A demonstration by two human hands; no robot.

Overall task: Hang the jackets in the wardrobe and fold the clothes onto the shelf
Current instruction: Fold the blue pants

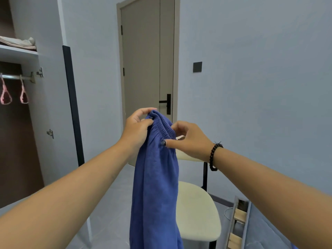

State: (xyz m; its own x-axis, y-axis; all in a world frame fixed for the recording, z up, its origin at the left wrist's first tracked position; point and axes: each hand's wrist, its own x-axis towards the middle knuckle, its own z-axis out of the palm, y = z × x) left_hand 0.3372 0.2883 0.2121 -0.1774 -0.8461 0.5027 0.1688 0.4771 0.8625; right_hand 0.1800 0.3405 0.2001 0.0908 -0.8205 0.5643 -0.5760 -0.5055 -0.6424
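Observation:
A blue pair of trousers (156, 186) with an elastic waistband hangs straight down in front of me. My left hand (137, 127) pinches the waistband at its top left. My right hand (188, 139), with a black bead bracelet on the wrist, pinches the waistband's right side by a small button. At the far left the open wardrobe shows a white shelf (19, 53) with folded pale cloth (19, 43) on it. Below it a metal rail (18, 77) carries two bare pink hangers (13, 94).
A cream chair (197, 211) stands right behind the trousers. A closed beige door (147, 60) with a black handle is straight ahead. The wardrobe's dark-edged door (72, 105) stands open at the left. A bed edge (265, 227) with wooden slats shows at the lower right.

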